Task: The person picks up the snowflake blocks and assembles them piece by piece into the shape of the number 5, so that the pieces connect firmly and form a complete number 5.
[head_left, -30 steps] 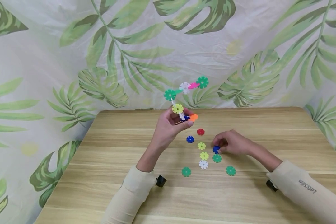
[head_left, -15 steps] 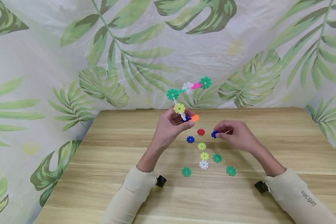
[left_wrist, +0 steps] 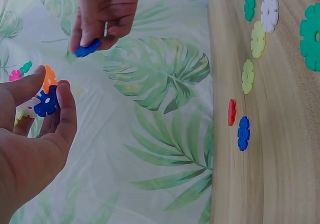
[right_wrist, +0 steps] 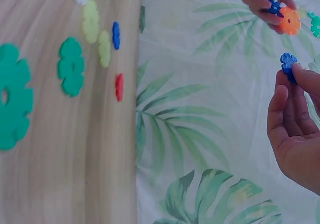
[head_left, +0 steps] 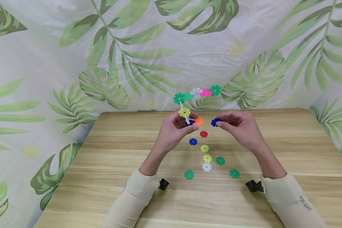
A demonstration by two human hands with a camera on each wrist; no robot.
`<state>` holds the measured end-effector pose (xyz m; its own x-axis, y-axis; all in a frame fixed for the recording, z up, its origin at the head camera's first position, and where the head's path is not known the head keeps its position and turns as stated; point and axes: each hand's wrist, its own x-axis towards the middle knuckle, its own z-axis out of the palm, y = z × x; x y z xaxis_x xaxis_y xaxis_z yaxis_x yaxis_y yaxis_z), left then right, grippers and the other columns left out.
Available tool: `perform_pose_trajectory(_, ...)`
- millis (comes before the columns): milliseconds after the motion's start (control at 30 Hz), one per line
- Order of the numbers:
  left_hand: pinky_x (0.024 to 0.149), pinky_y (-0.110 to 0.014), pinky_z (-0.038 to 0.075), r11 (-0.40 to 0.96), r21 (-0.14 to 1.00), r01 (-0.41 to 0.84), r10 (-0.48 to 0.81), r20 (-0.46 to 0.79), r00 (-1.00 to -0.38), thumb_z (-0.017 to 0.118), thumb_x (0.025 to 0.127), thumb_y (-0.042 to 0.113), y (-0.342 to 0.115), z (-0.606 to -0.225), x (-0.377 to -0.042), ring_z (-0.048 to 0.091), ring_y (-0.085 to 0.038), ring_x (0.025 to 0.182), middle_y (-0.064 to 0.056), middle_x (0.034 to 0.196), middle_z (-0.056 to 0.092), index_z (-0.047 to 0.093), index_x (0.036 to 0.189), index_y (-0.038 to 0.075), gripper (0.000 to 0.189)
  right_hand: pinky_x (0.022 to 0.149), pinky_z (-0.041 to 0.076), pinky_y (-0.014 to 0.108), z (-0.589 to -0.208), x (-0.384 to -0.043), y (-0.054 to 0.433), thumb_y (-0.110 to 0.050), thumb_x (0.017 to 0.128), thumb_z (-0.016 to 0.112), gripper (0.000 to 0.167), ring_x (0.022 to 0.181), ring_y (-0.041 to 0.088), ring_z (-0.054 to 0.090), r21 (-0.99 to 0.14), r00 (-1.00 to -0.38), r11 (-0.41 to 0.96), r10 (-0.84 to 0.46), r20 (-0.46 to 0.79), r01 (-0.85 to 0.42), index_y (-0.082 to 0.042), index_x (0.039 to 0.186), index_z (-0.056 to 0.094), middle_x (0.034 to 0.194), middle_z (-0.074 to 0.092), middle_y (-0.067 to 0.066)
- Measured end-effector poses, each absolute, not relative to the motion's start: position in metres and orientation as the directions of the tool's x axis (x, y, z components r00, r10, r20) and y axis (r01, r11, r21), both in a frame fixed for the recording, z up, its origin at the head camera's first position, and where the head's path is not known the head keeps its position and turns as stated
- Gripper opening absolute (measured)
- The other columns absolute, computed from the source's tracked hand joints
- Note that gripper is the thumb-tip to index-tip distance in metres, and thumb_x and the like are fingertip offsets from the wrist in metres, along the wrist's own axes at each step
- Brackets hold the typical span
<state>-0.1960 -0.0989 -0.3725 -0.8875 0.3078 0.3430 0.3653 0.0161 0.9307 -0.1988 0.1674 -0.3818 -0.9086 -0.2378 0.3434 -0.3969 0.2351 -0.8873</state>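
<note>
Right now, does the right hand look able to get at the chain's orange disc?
Probably yes. The right hand, pinching a blue disc, is close to the orange disc, with nothing visible in the gap. The left hand holds the chain, but the side facing the right hand looks free.

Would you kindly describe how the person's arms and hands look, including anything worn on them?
The left hand and right hand are ungloved. The left sleeve and right sleeve are cream, ending short of the hands; dark lettering marks the right one. Small black blocks show beside both cuffs.
</note>
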Motion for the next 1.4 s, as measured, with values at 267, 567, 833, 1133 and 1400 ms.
perform_pose_trajectory(267, 0.091, -0.038, 0.067, -0.057, 0.947, 0.316, 0.322, 0.317, -0.892, 0.075, 0.097, -0.004, -0.099, -0.373, -0.196, 0.076, -0.022, 0.102, -0.02, 0.124, 0.072, 0.067, 0.127, -0.003, 0.031, 0.074, 0.062, 0.02, -0.374, -0.2, 0.156, 0.001, 0.097, 0.077, 0.016, 0.082, 0.008, 0.074, -0.876, -0.885, 0.176, -0.225, 0.408, -0.448, 0.003, 0.112, 0.078, 0.099, 0.077, -0.014)
perform_pose_trajectory(567, 0.092, -0.038, 0.066, -0.064, 0.96, 0.273, 0.293, 0.279, -0.914, 0.074, 0.096, -0.006, -0.099, -0.372, -0.194, 0.076, -0.016, 0.105, -0.024, 0.127, 0.069, 0.065, 0.134, -0.004, 0.039, 0.077, 0.063, 0.02, -0.366, -0.2, 0.151, 0.0, 0.098, 0.076, 0.017, 0.085, 0.008, 0.074, -0.885, -0.894, 0.179, -0.222, 0.39, -0.43, 0.003, 0.115, 0.078, 0.101, 0.077, -0.012)
perform_pose_trajectory(833, 0.092, -0.037, 0.066, -0.036, 0.957, 0.287, 0.287, 0.285, -0.915, 0.075, 0.096, -0.007, -0.099, -0.374, -0.195, 0.077, -0.017, 0.101, -0.024, 0.124, 0.07, 0.066, 0.134, -0.004, 0.039, 0.07, 0.06, 0.019, -0.364, -0.2, 0.144, -0.004, 0.097, 0.078, 0.017, 0.081, 0.01, 0.072, -0.884, -0.9, 0.207, -0.222, 0.374, -0.418, -0.001, 0.114, 0.08, 0.101, 0.078, -0.008)
perform_pose_trajectory(1133, 0.089, -0.033, 0.066, -0.008, 0.95, 0.311, 0.3, 0.299, -0.906, 0.077, 0.095, -0.005, -0.099, -0.374, -0.196, 0.076, -0.015, 0.094, -0.024, 0.117, 0.072, 0.067, 0.136, -0.002, 0.042, 0.068, 0.06, 0.02, -0.369, -0.201, 0.144, -0.001, 0.096, 0.079, 0.016, 0.08, 0.01, 0.073, -0.872, -0.881, 0.193, -0.255, 0.398, -0.45, -0.001, 0.112, 0.08, 0.1, 0.078, -0.009)
perform_pose_trajectory(1400, 0.09, -0.033, 0.066, 0.021, 0.949, 0.314, 0.28, 0.296, -0.913, 0.08, 0.094, -0.001, -0.099, -0.375, -0.196, 0.077, -0.021, 0.096, -0.021, 0.117, 0.074, 0.071, 0.133, 0.002, 0.04, 0.065, 0.057, 0.018, -0.369, -0.2, 0.139, 0.003, 0.096, 0.076, 0.015, 0.081, 0.007, 0.073, -0.874, -0.87, 0.134, -0.248, 0.427, -0.467, 0.003, 0.111, 0.08, 0.099, 0.079, -0.011)
